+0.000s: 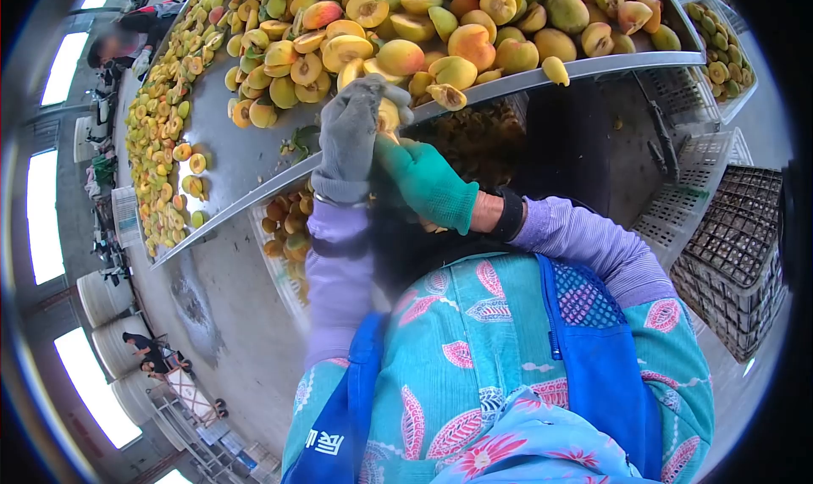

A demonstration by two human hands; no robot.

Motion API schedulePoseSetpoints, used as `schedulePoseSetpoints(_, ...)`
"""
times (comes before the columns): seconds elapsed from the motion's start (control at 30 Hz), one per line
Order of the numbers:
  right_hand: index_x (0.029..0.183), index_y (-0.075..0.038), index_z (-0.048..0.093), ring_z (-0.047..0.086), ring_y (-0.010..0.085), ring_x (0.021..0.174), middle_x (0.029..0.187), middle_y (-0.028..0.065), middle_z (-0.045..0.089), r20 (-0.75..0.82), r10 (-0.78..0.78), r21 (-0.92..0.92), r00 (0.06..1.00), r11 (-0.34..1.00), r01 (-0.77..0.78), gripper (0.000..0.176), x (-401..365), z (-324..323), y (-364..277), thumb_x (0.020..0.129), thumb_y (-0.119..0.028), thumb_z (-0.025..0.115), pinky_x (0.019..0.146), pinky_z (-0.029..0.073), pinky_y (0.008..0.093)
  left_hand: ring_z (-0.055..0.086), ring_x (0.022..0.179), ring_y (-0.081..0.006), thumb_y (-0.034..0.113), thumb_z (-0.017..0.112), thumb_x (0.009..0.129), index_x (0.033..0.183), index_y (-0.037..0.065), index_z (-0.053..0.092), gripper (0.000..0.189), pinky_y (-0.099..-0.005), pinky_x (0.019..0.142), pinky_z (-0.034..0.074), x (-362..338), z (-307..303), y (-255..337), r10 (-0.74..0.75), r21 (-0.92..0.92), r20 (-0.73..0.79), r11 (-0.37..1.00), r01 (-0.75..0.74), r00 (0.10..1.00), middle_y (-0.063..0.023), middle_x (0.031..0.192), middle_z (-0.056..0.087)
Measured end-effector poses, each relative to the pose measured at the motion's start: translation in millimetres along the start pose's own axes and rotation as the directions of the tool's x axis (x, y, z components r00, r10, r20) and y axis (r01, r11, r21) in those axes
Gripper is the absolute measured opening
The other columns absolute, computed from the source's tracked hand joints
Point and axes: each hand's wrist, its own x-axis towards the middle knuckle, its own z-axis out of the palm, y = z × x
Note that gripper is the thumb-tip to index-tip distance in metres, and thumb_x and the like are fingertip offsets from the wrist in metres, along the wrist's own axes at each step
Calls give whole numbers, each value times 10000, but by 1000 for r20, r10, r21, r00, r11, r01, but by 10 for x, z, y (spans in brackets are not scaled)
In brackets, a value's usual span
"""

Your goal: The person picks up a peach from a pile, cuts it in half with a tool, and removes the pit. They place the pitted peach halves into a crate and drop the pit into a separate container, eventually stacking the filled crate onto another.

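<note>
My left hand [351, 137], in a grey glove, is closed around a yellow-orange fruit [388, 116] at the edge of the metal table [246, 158]. My right hand [428, 183], in a green glove, comes up from below, and its fingers press on the same fruit. Much of the fruit is hidden by the two gloves. I cannot tell whether the right hand also holds a tool. Just past my hands lies a big heap of whole and halved fruit [440, 27], and a cut half [446, 96] rests on the table's rim.
A long row of halved fruit [161, 120] runs along the table's far side. A crate of fruit [286, 221] stands under the table edge. Empty plastic crates [732, 230] are stacked at the right. Other people [114, 48] work nearby, and white barrels [106, 298] line the floor.
</note>
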Motion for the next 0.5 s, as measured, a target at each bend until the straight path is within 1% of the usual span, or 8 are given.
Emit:
schedulePoseSetpoints(0.07,907,-95,536,467,149,407,590,34,501,81,201,240,976,947,-215,438,-30,-23,-71,981,-512,425,351,370,319,612,689,-192,303,443,997,926,-16,623,373,-299,673,509,57,-21,47,-192,26,104,981,190,976,-131,763,637)
schedulePoseSetpoints(0.13,800,-149,486,419,118,374,546,-10,462,426,193,558,884,713,-424,438,-60,-139,-166,968,-550,430,327,320,285,607,671,-189,325,447,994,913,-11,620,386,-285,644,503,35,-69,-8,-62,43,158,998,56,986,-131,755,632)
schedulePoseSetpoints(0.23,808,-160,493,407,111,365,542,-30,456,544,146,628,826,582,-516,418,-93,-149,-238,962,-547,452,333,317,268,592,632,-175,344,445,997,888,5,620,397,-261,578,483,29,-94,-91,191,195,189,954,-228,963,-128,752,629)
schedulePoseSetpoints(0.27,811,-165,497,400,106,367,533,-39,441,540,197,535,818,670,-514,390,-102,-173,-277,959,-526,475,344,317,259,589,628,-170,346,445,997,890,9,622,395,-258,573,482,2,-55,-92,249,169,163,946,-275,955,-128,752,629)
schedulePoseSetpoints(0.37,809,-170,502,400,106,389,523,-49,423,180,342,331,922,862,-385,383,-135,79,-320,949,-527,493,344,296,260,604,667,-170,354,500,977,939,-19,638,400,-258,609,487,-88,-127,-142,-90,-218,44,971,97,995,-125,769,651)
schedulePoseSetpoints(0.4,815,-177,510,403,98,420,527,-55,415,571,259,450,779,695,-561,375,-41,-40,-276,947,-527,498,350,281,257,609,692,-176,360,510,971,966,-18,630,396,-264,631,494,-120,-107,-141,-98,-460,-15,884,80,995,-126,800,651)
schedulePoseSetpoints(0.47,817,-179,511,392,96,416,529,-58,406,733,188,456,654,578,-677,363,-3,-48,-190,951,-516,499,355,274,251,623,758,-201,348,536,960,1025,-3,609,365,-298,672,515,-290,-40,-78,-290,-815,-165,578,36,943,-123,880,643)
schedulePoseSetpoints(0.5,818,-181,512,387,94,415,530,-60,402,800,140,447,584,511,-735,357,0,-16,-170,954,-510,500,357,271,248,619,782,-187,334,558,951,1018,18,610,327,-296,702,522,-429,-164,-152,-78,-437,-365,894,-97,928,-103,873,645)
